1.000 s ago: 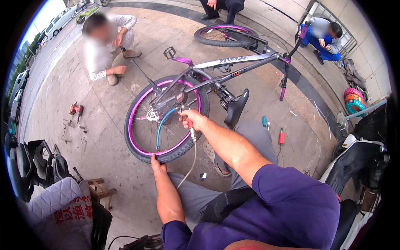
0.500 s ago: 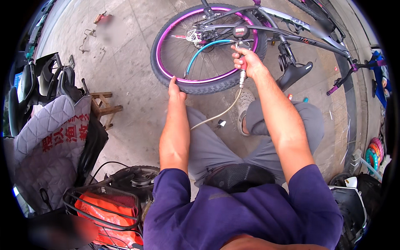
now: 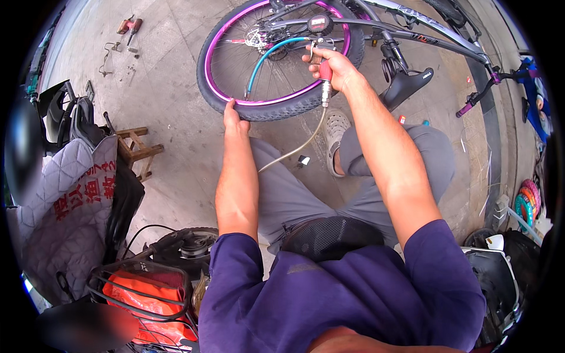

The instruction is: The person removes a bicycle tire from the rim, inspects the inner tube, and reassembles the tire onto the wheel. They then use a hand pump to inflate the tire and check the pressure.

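A bicycle wheel with a magenta rim (image 3: 210, 72) and a black knobby tire (image 3: 276, 112) lies toward the top of the view, attached to a bike on its side. My left hand (image 3: 235, 117) grips the tire's near edge, thumb on top and the other fingers hidden. In my right hand (image 3: 335, 67) is a tire inflator gun (image 3: 325, 72) with a red handle, held above the wheel, its lever by my fingers. A round dark gauge (image 3: 319, 24) tops the gun. From it a blue hose (image 3: 268, 57) curves down to the rim near my left hand. A pale air hose (image 3: 300, 148) trails from the handle's lower end.
The grey bike frame (image 3: 406, 35) and black saddle (image 3: 409, 87) extend right. Left stand a small wooden stool (image 3: 138, 147) and a quilted grey cover (image 3: 53, 176). A red power tool (image 3: 130, 26) lies far left. Behind my left elbow is a wire basket (image 3: 141, 273) with an orange bag.
The whole view has shifted a little, so the wheel sits farther up and left in it. Both hands keep their holds, and the blue hose stays at the rim.
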Tool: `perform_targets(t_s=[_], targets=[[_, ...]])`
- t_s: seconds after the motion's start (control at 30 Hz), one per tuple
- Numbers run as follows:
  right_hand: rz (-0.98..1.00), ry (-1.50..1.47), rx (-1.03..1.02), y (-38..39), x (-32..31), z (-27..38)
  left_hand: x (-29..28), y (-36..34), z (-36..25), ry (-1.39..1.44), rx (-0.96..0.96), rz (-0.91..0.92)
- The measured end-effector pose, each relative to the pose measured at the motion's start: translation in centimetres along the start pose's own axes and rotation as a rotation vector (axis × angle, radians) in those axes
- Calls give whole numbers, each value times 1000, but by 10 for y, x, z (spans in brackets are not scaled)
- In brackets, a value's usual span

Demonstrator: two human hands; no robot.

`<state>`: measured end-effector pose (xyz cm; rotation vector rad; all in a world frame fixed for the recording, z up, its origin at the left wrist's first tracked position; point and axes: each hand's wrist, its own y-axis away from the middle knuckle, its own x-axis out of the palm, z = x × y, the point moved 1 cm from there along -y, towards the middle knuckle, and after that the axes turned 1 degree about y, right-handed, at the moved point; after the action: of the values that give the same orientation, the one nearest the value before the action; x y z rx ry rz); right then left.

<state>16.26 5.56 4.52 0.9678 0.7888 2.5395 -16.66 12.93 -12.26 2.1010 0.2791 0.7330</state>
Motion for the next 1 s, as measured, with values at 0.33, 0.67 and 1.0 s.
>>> perform_targets(t_s=[0.33, 0.67, 1.0], targets=[[52, -71, 42, 8, 3, 1, 17, 29, 36, 86, -6, 52], [-2, -11, 23, 5, -4, 1, 23, 27, 37, 80, 26, 24], [85, -98, 58, 8, -17, -6, 32, 45, 39, 46, 25, -31]])
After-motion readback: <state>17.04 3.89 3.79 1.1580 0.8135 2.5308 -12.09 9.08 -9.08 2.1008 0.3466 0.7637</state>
